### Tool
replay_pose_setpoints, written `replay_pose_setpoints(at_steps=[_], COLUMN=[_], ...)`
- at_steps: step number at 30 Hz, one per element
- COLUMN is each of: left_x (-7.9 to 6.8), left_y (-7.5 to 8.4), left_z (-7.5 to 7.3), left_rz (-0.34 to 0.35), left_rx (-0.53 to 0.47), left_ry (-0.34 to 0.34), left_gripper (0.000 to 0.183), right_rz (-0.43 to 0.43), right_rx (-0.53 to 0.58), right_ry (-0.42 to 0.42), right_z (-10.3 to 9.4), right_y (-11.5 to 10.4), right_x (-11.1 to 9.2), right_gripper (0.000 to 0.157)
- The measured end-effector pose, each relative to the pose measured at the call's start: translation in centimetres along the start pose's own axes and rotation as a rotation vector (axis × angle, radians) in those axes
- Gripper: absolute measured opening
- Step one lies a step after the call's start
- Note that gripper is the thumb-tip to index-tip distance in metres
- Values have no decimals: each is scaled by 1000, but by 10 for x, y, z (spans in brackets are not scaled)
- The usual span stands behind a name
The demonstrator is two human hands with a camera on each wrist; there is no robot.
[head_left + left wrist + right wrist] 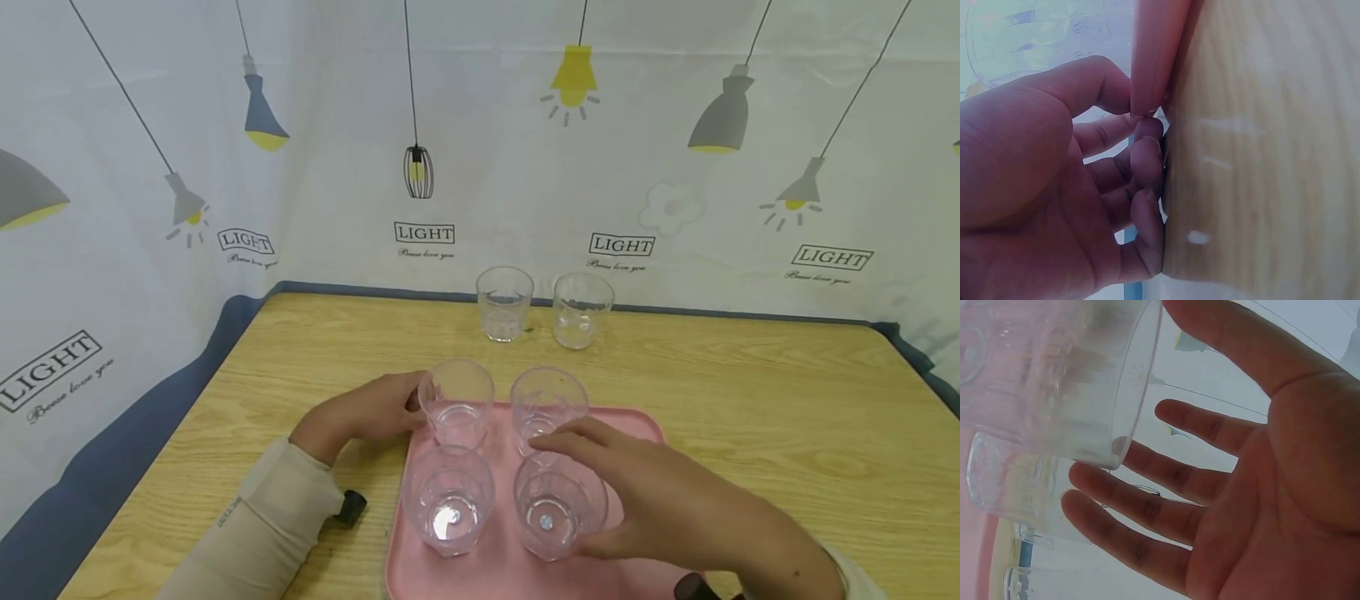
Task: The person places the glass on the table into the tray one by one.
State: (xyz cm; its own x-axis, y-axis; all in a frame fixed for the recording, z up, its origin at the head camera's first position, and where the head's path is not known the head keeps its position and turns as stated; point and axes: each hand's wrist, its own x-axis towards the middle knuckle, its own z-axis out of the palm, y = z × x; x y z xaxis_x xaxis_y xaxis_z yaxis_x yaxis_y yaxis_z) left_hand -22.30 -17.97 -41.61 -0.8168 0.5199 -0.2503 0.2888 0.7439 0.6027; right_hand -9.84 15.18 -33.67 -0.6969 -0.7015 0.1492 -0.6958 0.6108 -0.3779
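Observation:
A pink tray [501, 500] carries clear drinking glasses in two rows of two. My left hand [378, 406] is at the tray's far left corner, beside the far left glass [457, 408]. In the left wrist view, its thumb and curled fingers [1147, 159] pinch the tray's edge from the side. Over the tray's right side, my right hand [660, 492] spreads its fingers and thumb around the near right glass [551, 512]. In the right wrist view those fingers [1141, 512] are extended near the glass's rim. The near left glass [448, 508] and far right glass [547, 400] stand beside it.
Two more clear glasses, a left one [505, 304] and a right one [582, 312], stand behind the tray on the wooden table [757, 392]. A white cloth [510, 150] printed with lamps hangs along the table's back and sides.

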Motion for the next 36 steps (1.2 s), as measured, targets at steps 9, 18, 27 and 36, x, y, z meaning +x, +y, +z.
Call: replay_pose_setpoints(at_steps=[9, 18, 27, 36], left_x=[-1, -1, 0, -1], left_y=[1, 1, -1, 2], left_z=[0, 1, 1, 0], left_rz=[-6, -26, -20, -28], left_rx=[-7, -17, -27, -28], left_ry=[1, -3, -5, -10], left_gripper=[25, 13, 13, 14], right_rz=[74, 131, 167, 172], right_rx=[2, 11, 33, 76], right_ry=[13, 25, 6, 29], right_z=[-5, -7, -9, -8], right_y=[1, 2, 5, 12], right_x=[-1, 0, 2, 6], right_gripper=[68, 64, 71, 63])
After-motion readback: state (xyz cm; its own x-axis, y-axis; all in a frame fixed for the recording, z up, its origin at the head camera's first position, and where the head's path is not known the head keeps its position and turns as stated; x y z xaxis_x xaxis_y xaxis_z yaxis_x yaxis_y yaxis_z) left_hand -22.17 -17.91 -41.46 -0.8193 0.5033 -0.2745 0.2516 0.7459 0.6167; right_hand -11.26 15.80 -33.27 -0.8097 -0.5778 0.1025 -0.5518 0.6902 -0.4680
